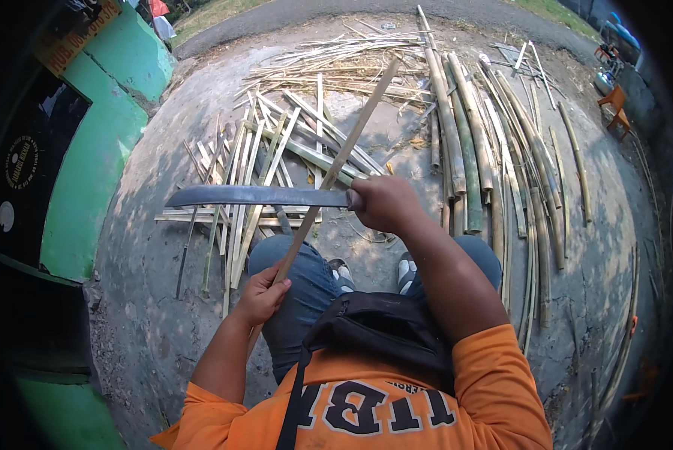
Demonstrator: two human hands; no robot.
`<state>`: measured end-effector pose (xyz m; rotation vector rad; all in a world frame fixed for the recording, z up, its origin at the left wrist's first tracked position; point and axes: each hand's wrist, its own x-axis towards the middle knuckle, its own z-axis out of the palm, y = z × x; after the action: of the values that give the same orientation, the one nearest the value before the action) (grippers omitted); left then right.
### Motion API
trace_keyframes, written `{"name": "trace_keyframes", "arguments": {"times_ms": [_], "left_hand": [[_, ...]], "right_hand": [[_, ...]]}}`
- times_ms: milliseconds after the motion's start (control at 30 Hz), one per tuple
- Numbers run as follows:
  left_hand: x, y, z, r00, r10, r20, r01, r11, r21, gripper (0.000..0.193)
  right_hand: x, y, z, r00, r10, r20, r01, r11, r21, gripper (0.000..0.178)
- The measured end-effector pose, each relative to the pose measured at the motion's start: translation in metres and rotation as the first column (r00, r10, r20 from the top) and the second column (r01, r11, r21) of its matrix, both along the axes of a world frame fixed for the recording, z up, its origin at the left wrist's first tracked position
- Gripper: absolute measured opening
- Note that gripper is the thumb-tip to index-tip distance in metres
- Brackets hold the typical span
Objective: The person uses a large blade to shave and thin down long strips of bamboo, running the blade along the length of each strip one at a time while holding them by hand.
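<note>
My right hand point(387, 202) is closed around the handle of a machete point(254, 196), whose long grey blade points left. The blade lies across a bamboo strip point(351, 139), and the two cross just left of the handle. My left hand point(263, 295) grips that strip near its lower part, beside my left knee. The strip slants from my lap up and to the right, its far end over the ground ahead. Whether the edge bites into the strip I cannot tell.
A pile of split bamboo strips point(246, 172) lies ahead to the left. Thinner strips point(336, 67) are heaped farther off. Long bamboo poles point(465, 142) lie to the right. A green wall point(81, 202) stands at the left, and an orange chair point(614, 101) at the far right.
</note>
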<state>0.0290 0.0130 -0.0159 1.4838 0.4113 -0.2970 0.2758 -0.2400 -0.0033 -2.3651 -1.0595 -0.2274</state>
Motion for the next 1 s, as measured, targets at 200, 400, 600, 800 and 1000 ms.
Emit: {"name": "trace_keyframes", "arguments": {"times_ms": [200, 400, 600, 800, 1000], "left_hand": [[-0.004, -0.002, -0.006, 0.998, 0.002, 0.065, -0.004, 0.999, 0.035, 0.052], [0.001, 0.002, -0.005, 1.000, -0.014, 0.013, 0.014, 1.000, -0.027, 0.054], [-0.004, 0.009, -0.004, 1.000, -0.022, 0.003, 0.023, 0.998, -0.058, 0.055], [-0.002, 0.007, -0.008, 0.998, -0.056, 0.042, 0.058, 0.997, -0.048, 0.056], [0.002, 0.004, -0.002, 0.999, -0.051, 0.016, 0.052, 0.995, -0.086, 0.055]], "right_hand": [[0.037, -0.020, -0.015, 0.986, -0.133, -0.101, 0.144, 0.983, 0.114, 0.011], [0.037, -0.022, -0.021, 0.944, -0.214, -0.250, 0.281, 0.921, 0.271, 0.016], [0.010, -0.010, 0.005, 0.998, -0.034, 0.047, 0.030, 0.995, 0.099, 0.012], [0.056, -0.034, -0.022, 0.952, -0.273, -0.139, 0.304, 0.902, 0.306, 0.017], [0.042, -0.028, -0.027, 0.979, -0.145, -0.142, 0.183, 0.934, 0.306, 0.014]]}}
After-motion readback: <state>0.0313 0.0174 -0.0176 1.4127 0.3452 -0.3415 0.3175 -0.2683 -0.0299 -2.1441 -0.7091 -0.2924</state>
